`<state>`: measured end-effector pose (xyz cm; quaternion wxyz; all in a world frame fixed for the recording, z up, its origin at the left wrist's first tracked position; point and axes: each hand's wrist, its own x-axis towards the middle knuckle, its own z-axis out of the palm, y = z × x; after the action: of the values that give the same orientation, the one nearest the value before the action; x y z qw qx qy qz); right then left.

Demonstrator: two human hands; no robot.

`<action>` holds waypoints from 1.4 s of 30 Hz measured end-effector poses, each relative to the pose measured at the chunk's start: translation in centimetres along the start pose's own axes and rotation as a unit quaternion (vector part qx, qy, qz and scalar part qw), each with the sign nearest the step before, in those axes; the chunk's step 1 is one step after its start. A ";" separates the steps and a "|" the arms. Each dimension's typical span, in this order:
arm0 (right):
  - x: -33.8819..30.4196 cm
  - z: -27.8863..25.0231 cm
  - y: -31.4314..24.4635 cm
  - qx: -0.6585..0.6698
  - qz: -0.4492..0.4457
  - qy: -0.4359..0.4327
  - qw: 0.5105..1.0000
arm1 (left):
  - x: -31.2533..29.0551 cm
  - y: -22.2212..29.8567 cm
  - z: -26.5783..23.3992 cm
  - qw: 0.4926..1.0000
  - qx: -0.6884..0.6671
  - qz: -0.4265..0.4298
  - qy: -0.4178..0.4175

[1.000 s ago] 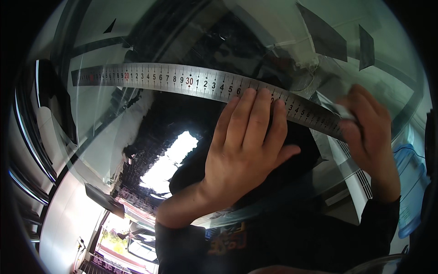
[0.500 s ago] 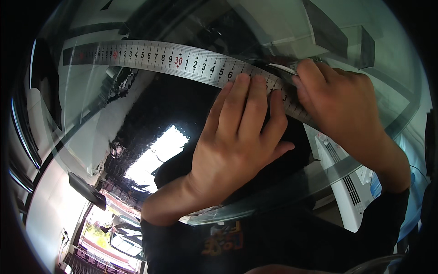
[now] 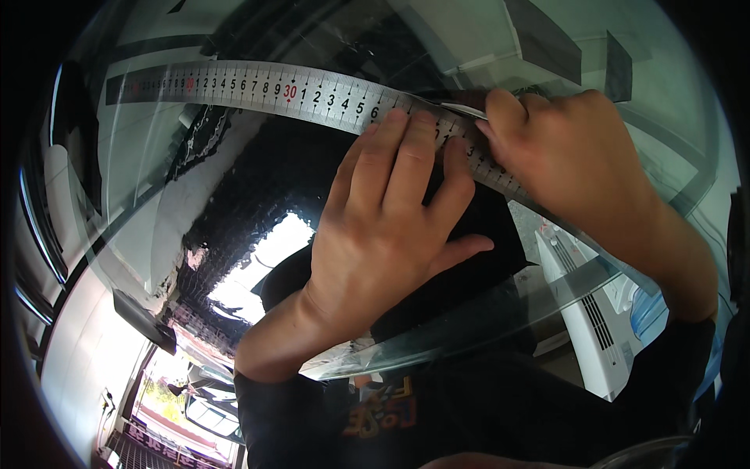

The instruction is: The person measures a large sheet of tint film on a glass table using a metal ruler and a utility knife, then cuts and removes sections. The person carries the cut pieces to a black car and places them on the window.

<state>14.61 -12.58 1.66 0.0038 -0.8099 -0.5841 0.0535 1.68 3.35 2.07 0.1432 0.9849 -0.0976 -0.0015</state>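
A long steel ruler lies across a glossy black sheet on a glass surface. My left hand rests on the ruler with its fingers spread and fingertips pressing down; the thumb points right. Just right of it, my right hand is closed around a slim silver tool, which looks like a knife. Its thin end points left along the ruler's far edge. Most of the tool is hidden in the fist, and I cannot tell whether the end touches the sheet.
Dark grey rectangular pieces show on the glass at the far right. Below the glass's near edge on the right stands a white slotted appliance, with a blue plastic item beside it. A bright window is at the lower left.
The whole view has shifted a little, so things appear farther left and higher. My right hand has come slightly closer to my left hand; the left still presses the ruler.
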 end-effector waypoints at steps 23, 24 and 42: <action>-19.4 -0.1 0.5 0.048 0.228 -0.007 0.973 | -1.6 0.2 0.4 0.997 -0.065 -0.003 -0.040; -21.2 -0.2 0.1 0.053 0.268 0.000 0.962 | -1.6 0.2 0.5 0.995 -0.082 -0.009 -0.049; -36.8 2.8 1.0 0.023 0.425 0.030 0.904 | 1.7 3.2 2.1 0.995 -0.036 -0.078 0.056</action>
<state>3.80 -47.91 1.87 0.0164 -0.9822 -0.1827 0.0391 2.68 -0.58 1.04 0.1830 0.9823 -0.0118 0.0390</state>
